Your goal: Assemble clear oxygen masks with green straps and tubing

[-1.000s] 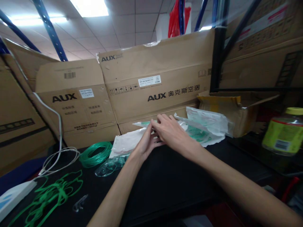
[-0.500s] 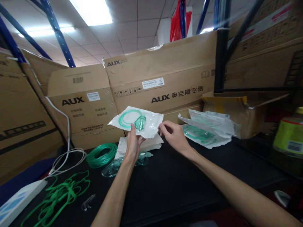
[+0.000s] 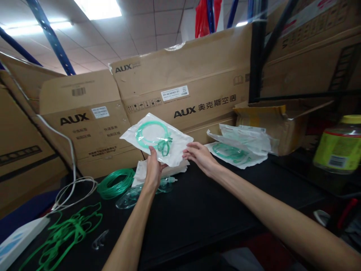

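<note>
My left hand [image 3: 153,169] grips the lower edge of a clear plastic pouch [image 3: 158,138] with a green tube coil inside, held up above the black table [image 3: 203,214]. My right hand [image 3: 197,155] pinches the pouch's right corner. Below the pouch lies a stack of flat white pouches [image 3: 146,170]. A clear mask [image 3: 132,197] rests on the table under my left wrist.
A coil of green tubing [image 3: 115,182] and loose green straps [image 3: 64,233] lie at the left, with a white cable [image 3: 70,188]. More filled pouches [image 3: 239,145] lie at the right beside an open carton [image 3: 279,120]. A yellow-lidded jar [image 3: 338,145] stands far right. AUX cartons [image 3: 183,90] wall the back.
Both hands reached into the pouch pile, then lifted one filled pouch up off it. It now sits slightly lower and further left, with my right hand at its corner.
</note>
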`<action>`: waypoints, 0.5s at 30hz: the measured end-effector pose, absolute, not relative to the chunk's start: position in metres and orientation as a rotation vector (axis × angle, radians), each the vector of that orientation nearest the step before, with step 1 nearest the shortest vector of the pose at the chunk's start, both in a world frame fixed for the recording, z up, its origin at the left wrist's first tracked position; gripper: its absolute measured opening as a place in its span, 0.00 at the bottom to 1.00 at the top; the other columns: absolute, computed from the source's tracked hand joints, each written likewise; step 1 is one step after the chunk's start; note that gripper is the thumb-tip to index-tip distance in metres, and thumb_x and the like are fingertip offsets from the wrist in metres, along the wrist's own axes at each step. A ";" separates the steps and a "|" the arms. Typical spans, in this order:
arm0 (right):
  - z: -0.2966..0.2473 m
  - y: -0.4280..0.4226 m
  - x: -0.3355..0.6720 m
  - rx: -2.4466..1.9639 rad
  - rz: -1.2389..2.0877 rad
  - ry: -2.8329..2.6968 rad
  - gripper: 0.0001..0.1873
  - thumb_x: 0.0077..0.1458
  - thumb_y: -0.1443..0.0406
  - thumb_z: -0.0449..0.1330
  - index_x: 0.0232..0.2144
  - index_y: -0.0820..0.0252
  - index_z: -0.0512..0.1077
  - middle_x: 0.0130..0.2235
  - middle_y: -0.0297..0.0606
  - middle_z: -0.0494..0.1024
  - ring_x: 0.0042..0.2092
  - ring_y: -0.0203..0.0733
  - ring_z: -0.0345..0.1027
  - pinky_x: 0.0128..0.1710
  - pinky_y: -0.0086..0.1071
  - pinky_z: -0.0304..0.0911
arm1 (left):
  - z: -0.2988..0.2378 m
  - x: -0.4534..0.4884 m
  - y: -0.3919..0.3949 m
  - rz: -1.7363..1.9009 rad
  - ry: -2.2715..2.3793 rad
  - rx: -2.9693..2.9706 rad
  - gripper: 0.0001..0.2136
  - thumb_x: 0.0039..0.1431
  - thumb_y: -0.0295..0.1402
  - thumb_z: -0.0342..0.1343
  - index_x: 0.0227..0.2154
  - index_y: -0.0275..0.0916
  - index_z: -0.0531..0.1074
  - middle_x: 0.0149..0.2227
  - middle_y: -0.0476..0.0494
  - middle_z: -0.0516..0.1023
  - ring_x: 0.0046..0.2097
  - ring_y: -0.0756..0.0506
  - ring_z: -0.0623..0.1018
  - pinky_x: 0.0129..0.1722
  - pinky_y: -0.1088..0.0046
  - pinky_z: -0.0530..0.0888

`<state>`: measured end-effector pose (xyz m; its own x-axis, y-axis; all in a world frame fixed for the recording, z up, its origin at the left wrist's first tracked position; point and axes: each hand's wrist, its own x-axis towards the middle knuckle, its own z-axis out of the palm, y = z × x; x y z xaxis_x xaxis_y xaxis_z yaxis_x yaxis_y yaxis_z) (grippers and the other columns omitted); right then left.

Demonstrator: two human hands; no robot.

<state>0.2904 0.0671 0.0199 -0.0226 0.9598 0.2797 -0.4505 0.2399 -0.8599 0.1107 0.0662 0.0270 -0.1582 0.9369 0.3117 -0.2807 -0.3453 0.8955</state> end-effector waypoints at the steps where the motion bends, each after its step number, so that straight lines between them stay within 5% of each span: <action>1: 0.020 0.068 0.291 -0.627 1.262 -1.028 0.09 0.50 0.71 0.61 0.36 0.60 0.72 0.31 0.37 0.79 0.31 0.38 0.75 0.33 0.32 0.71 | 0.027 0.110 0.066 1.673 0.871 1.148 0.28 0.67 0.56 0.47 0.53 0.36 0.73 0.50 0.33 0.82 0.49 0.38 0.83 0.41 0.64 0.82; 4: 0.021 0.068 0.292 -0.586 1.289 -1.017 0.09 0.44 0.75 0.60 0.30 0.62 0.76 0.33 0.39 0.79 0.33 0.37 0.73 0.32 0.31 0.70 | 0.027 0.108 0.067 1.683 0.870 1.133 0.28 0.68 0.55 0.47 0.55 0.36 0.72 0.51 0.33 0.81 0.49 0.38 0.83 0.42 0.64 0.82; 9: 0.027 0.066 0.289 -0.445 1.337 -1.020 0.08 0.40 0.76 0.62 0.23 0.61 0.77 0.40 0.39 0.83 0.47 0.42 0.74 0.51 0.34 0.69 | 0.026 0.109 0.068 1.703 0.851 1.121 0.28 0.68 0.54 0.47 0.55 0.35 0.72 0.52 0.32 0.81 0.51 0.38 0.82 0.45 0.63 0.81; 15: 0.025 0.068 0.285 -0.405 1.459 -0.985 0.08 0.48 0.73 0.67 0.32 0.58 0.76 0.37 0.36 0.84 0.47 0.43 0.78 0.57 0.40 0.68 | 0.025 0.112 0.065 1.674 0.807 1.161 0.29 0.67 0.55 0.49 0.57 0.36 0.72 0.52 0.31 0.81 0.53 0.36 0.81 0.47 0.60 0.80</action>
<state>0.2846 0.0680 0.0251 -0.1712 0.9363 0.3068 -0.6345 0.1334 -0.7613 0.1118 0.0654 0.0254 -0.1376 0.9302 0.3404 -0.3132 -0.3669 0.8760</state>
